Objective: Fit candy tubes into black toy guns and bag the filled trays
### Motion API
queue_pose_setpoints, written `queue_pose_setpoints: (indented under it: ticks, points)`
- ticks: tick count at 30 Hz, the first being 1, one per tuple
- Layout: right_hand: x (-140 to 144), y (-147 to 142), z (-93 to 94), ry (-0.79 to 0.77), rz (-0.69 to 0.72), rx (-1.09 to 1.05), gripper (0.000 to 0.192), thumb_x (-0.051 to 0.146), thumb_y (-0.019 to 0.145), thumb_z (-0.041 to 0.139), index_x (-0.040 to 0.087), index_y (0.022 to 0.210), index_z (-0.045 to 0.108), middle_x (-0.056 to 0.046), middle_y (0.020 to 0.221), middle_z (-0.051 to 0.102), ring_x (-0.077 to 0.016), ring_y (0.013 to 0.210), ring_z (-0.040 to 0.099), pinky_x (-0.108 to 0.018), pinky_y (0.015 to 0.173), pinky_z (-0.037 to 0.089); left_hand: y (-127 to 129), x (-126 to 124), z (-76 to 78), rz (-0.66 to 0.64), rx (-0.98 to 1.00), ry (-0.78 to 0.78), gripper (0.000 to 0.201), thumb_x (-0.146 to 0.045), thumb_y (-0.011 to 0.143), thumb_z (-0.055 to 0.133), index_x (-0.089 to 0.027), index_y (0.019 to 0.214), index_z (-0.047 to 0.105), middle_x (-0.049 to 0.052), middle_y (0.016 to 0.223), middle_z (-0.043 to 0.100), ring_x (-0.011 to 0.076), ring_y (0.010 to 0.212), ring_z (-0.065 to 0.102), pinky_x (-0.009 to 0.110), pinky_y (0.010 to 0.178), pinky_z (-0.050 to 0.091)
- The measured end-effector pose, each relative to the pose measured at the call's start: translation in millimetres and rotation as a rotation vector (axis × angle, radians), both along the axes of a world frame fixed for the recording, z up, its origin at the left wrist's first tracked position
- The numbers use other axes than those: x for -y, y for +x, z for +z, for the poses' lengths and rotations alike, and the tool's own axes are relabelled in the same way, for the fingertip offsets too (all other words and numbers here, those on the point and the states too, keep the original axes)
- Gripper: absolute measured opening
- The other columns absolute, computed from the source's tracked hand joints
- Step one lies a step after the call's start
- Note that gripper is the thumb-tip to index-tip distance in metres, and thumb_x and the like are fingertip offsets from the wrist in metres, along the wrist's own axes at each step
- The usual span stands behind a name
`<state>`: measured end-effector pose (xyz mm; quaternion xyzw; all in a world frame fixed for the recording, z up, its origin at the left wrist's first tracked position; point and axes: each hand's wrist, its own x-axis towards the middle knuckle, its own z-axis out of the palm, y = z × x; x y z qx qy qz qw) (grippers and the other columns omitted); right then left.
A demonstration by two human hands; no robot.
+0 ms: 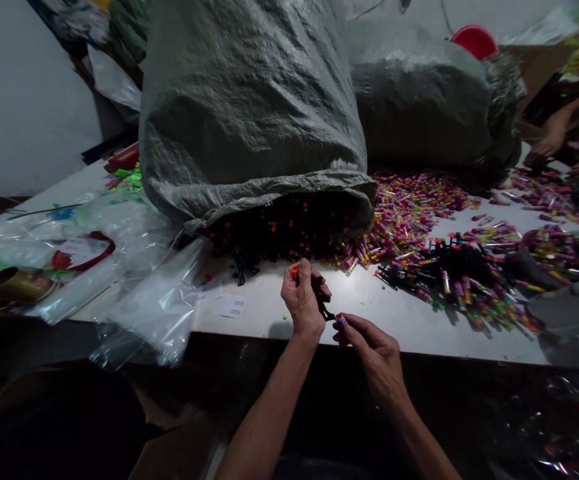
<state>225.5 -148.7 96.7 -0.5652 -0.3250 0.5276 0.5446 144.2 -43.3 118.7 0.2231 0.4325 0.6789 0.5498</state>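
My left hand [303, 300] is closed around a slim black plastic piece with an orange tip [325, 309], above the front edge of the table. Its lower end points toward my right hand [369, 339], which pinches a small pink-and-blue tube [340, 321] between thumb and fingertips. The tube is at the end of the black piece; whether they are joined I cannot tell. Behind my hands, a large grey-green woven sack [254, 100] lies with its mouth open toward me. Many black pieces with orange tips [274, 227] fill the mouth and spill out.
Colourful small tubes [404, 207] are heaped right of the sack, near a pile of black pieces [456, 263]. Clear plastic bags [154, 300] and a tape roll [16, 285] lie left. Another sack [419, 100] stands behind. A co-worker's hands [552, 137] are at far right.
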Motion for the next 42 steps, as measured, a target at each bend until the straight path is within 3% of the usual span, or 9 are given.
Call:
queue_pose_setpoints:
  ticks: [16,24,27,35,39,42]
  points:
    - [7.7,-6.2,8.1,0.034,-0.038,0.115,0.03,0.04,0.079,0.064,0.021,0.101,0.07,-0.005,0.093,0.071,-0.0202,0.08,0.067,-0.03,0.073,0.054,0.6,7.8,13.3,0.012,-0.005,0.032,0.046,-0.059,0.066,0.066,-0.019,0.076,0.046,-0.008,0.058,0.051,0.004,0.033,0.045,0.016,0.032,0.031]
    - [17.5,-11.5,-9.9,0.356,-0.097,0.505,0.025,0.025,0.083,0.06,0.026,0.107,0.068,-0.003,0.102,0.07,-0.0214,0.087,0.067,-0.034,0.08,0.055,-2.1,14.7,23.3,-0.058,0.018,0.105,0.041,-0.055,0.072,0.065,-0.02,0.076,0.045,-0.008,0.054,0.051,0.004,0.031,0.042,0.015,0.03,0.028]
    - [20.7,-14.1,-10.6,0.409,-0.141,0.616,0.024,0.023,0.083,0.061,0.026,0.105,0.069,-0.004,0.102,0.07,-0.0228,0.089,0.067,-0.035,0.08,0.055,-3.2,17.2,27.7,-0.099,0.044,0.131,0.039,-0.053,0.071,0.066,-0.02,0.076,0.045,-0.008,0.051,0.05,0.0043,0.03,0.042,0.015,0.03,0.028]
    - [20.1,-19.1,-6.0,0.394,-0.116,0.577,0.027,0.022,0.084,0.058,0.027,0.109,0.068,-0.003,0.097,0.071,-0.0208,0.081,0.069,-0.031,0.072,0.057,-1.9,17.6,28.2,-0.09,0.024,0.11,0.044,-0.058,0.067,0.067,-0.02,0.074,0.046,-0.008,0.051,0.05,0.0036,0.029,0.04,0.014,0.029,0.026]
    - [16.4,-11.9,-3.7,0.482,-0.047,0.608,0.031,0.019,0.085,0.056,0.027,0.113,0.066,-0.004,0.096,0.071,-0.0201,0.081,0.068,-0.03,0.072,0.055,-1.2,15.7,25.2,-0.073,-0.019,0.095,0.045,-0.058,0.067,0.067,-0.019,0.073,0.046,-0.008,0.053,0.051,0.0034,0.031,0.041,0.014,0.03,0.027]
    - [12.7,-9.5,-2.8,0.416,0.035,0.559,0.027,0.022,0.086,0.054,0.024,0.11,0.067,-0.004,0.084,0.071,-0.0179,0.069,0.066,-0.028,0.064,0.053,4.5,14.8,18.7,-0.088,-0.028,0.079,0.044,-0.058,0.069,0.065,-0.019,0.074,0.046,-0.008,0.054,0.051,0.0035,0.031,0.041,0.015,0.03,0.028]
